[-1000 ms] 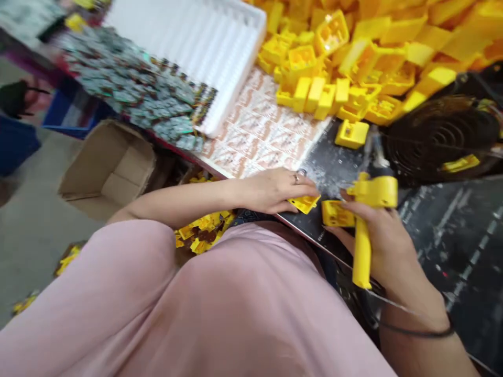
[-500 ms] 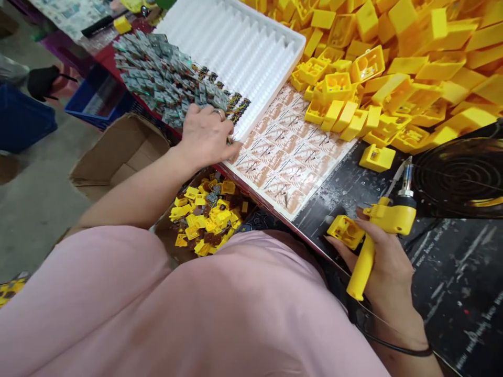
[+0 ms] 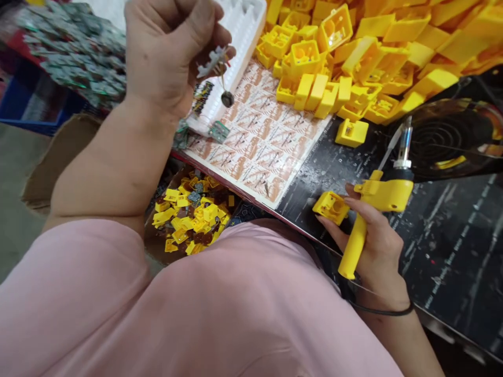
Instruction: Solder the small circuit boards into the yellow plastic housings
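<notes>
Raised near the top of the view, my left hand (image 3: 165, 57) pinches a small circuit board (image 3: 212, 62). Thin wires hang from the board and end in a small round black part (image 3: 227, 99). My right hand (image 3: 379, 246) grips a yellow soldering gun (image 3: 387, 195), whose metal tip points away from me. Between the same hand's thumb and fingers sits an open yellow plastic case (image 3: 332, 207), at the black mat's (image 3: 302, 201) front edge. Behind my left hand lies a heap of circuit boards (image 3: 78, 52), on and beside a white foam tray (image 3: 257, 13).
Many yellow cases (image 3: 377, 52) are piled at the back right, with a single case (image 3: 351, 132) in front of them. A round black fan grille (image 3: 440, 136) stands right of the soldering tip. Below the table edge, a carton holds yellow scraps (image 3: 192, 214). A blue crate (image 3: 31, 112) is at left.
My left hand has lifted from the heap of boards, bringing up one circuit board with its wires. My right hand keeps hold of the soldering gun and case. The view has shifted slightly.
</notes>
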Tool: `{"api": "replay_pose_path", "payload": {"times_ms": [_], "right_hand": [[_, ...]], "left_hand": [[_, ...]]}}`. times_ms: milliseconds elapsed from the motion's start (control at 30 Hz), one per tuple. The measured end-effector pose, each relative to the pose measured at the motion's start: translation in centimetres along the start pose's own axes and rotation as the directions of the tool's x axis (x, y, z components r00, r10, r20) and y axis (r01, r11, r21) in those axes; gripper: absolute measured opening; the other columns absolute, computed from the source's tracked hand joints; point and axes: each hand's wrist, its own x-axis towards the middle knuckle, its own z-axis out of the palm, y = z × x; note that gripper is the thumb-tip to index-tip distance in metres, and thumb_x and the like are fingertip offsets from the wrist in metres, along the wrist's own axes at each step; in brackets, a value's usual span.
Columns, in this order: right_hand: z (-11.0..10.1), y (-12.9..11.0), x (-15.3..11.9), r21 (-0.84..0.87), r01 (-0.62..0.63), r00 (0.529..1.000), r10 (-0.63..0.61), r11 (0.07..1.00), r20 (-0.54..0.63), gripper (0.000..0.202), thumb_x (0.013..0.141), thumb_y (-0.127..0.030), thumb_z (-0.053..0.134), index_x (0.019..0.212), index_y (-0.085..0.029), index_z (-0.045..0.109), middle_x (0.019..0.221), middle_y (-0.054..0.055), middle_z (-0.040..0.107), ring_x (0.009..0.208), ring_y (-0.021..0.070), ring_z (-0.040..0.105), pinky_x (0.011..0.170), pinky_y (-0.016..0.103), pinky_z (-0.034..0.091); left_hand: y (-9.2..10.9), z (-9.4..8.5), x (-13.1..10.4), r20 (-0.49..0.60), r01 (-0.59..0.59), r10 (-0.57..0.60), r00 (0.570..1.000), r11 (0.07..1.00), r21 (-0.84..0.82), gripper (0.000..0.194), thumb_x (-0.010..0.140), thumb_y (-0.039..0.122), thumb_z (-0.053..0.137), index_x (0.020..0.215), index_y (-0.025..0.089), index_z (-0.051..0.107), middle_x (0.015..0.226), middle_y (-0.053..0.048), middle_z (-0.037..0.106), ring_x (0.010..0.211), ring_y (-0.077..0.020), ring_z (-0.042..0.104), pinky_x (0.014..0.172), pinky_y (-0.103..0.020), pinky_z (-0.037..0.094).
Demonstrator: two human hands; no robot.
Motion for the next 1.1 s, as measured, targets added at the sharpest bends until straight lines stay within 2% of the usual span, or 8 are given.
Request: {"api": "replay_pose_path", "payload": {"times_ms": [133,233,333,600,833,900,967,1100], "right_hand": [[0.2,-0.6,0.2,-0.005,-0.038,0.998,0.038,0.999,0.044,0.059,0.088,-0.03,0.086,0.139,-0.022,0.057,0.11,0.01,0.079,0.089,0.0248,0.08,0.078,0.032,0.065],[0.2,-0.5,-0.2,0.011,-0.069,0.994,0.067,0.998,0.092,0.059,0.091,-0.039,0.083,0.141,-0.023,0.055,0.113,0.009,0.078,0.102,0.0267,0.079,0.085,0.035,0.065],[0.0,-0.4,-0.7,0.06,-0.109,0.99,0.102,0.992,0.102,0.061,0.091,-0.035,0.083,0.143,-0.026,0.052,0.13,0.011,0.074,0.112,0.0268,0.077,0.092,0.036,0.065],[-0.7,0.1,-1.2,0.106,-0.141,0.987,0.131,0.984,0.095,0.059,0.091,-0.031,0.084,0.142,-0.027,0.054,0.12,0.007,0.077,0.093,0.0225,0.079,0.084,0.033,0.066],[-1.3,0.5,-1.8,0.164,-0.177,0.981,0.16,0.97,0.113,0.066,0.09,-0.028,0.084,0.147,-0.031,0.051,0.122,0.006,0.077,0.096,0.0233,0.079,0.084,0.034,0.066],[-1.2,0.5,-2.0,0.18,-0.182,0.981,0.165,0.967,0.106,0.067,0.09,-0.027,0.085,0.147,-0.033,0.051,0.123,0.005,0.077,0.096,0.0235,0.079,0.083,0.034,0.066],[-1.0,0.5,-2.1,0.181,-0.177,0.982,0.161,0.967,0.101,0.069,0.089,-0.025,0.085,0.148,-0.033,0.051,0.126,0.006,0.076,0.1,0.0244,0.079,0.084,0.035,0.066],[-0.9,0.7,-2.1,0.175,-0.166,0.984,0.151,0.97,0.095,0.072,0.088,-0.03,0.087,0.149,-0.032,0.049,0.132,0.01,0.074,0.115,0.0296,0.076,0.095,0.044,0.065]], "left_hand": [[1.8,6.1,-2.3,0.197,-0.189,0.208,0.958,0.976,-0.111,0.034,0.097,0.053,0.069,0.089,0.021,0.077,0.085,-0.001,0.081,0.076,-0.0169,0.076,0.073,-0.033,0.062],[1.1,8.2,-4.8,0.608,-0.321,0.284,0.741,0.946,-0.05,0.059,0.097,0.072,0.059,0.118,0.02,0.077,0.114,-0.009,0.081,0.11,-0.0268,0.077,0.1,-0.045,0.06],[0.2,7.6,-6.4,0.682,-0.446,0.284,0.674,0.892,0.069,0.073,0.1,0.071,0.053,0.148,0.016,0.057,0.146,-0.016,0.067,0.135,-0.0302,0.064,0.114,-0.049,0.052],[1.9,8.0,-11.4,0.689,-0.617,0.277,0.669,0.723,0.309,0.041,0.099,0.049,0.058,0.117,0.015,0.073,0.113,-0.014,0.077,0.102,-0.0317,0.072,0.088,-0.045,0.055],[0.5,4.5,-5.8,0.827,-0.544,0.202,0.525,0.826,0.144,0.035,0.101,0.043,0.047,0.111,0.029,0.077,0.117,-0.001,0.079,0.102,-0.0234,0.072,0.096,-0.04,0.05],[0.7,3.7,-5.0,0.812,-0.552,0.15,0.564,0.799,0.236,0.039,0.101,0.051,0.049,0.116,0.029,0.077,0.122,-0.003,0.078,0.105,-0.0245,0.07,0.1,-0.043,0.049],[1.3,3.9,-5.4,0.736,-0.537,0.103,0.669,0.752,0.382,0.042,0.102,0.056,0.052,0.118,0.026,0.077,0.118,-0.005,0.078,0.104,-0.0243,0.067,0.102,-0.044,0.047],[2.0,6.4,-8.2,0.58,-0.492,0.134,0.804,0.697,0.522,0.045,0.102,0.062,0.054,0.103,0.026,0.079,0.102,-0.005,0.079,0.099,-0.026,0.066,0.097,-0.046,0.046]]}}
